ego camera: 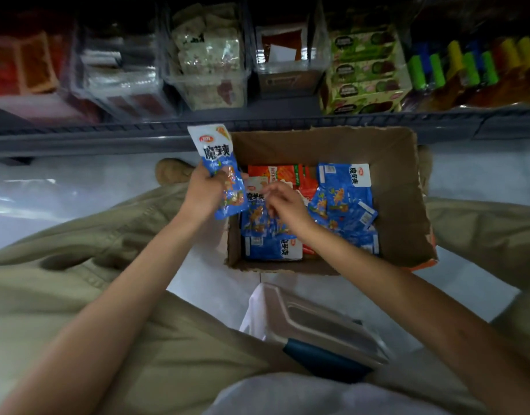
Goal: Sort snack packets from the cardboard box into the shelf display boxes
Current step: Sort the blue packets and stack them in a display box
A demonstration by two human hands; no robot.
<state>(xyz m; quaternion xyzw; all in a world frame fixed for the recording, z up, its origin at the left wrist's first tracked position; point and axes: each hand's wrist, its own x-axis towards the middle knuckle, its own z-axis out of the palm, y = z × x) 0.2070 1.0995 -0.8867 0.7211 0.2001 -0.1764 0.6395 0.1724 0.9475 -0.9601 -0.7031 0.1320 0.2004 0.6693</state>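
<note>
An open cardboard box (398, 187) sits on the floor between my knees, holding several blue snack packets (341, 202) and some orange-red packets (275, 172) at its far side. My left hand (205, 191) grips a blue packet (217, 158) upright over the box's left wall. My right hand (283, 202) is inside the box, fingers pinching the top of another blue packet (254, 215) that lies among the others. Clear shelf display boxes (210, 85) stand in a row above.
The grey shelf edge (138, 136) runs just beyond the box. Green snack cartons (362, 70) and coloured tubes (455, 64) fill the right of the shelf. A small stool with a clear lidded tray (314, 322) lies between my legs. My shoe (172, 172) rests left of the box.
</note>
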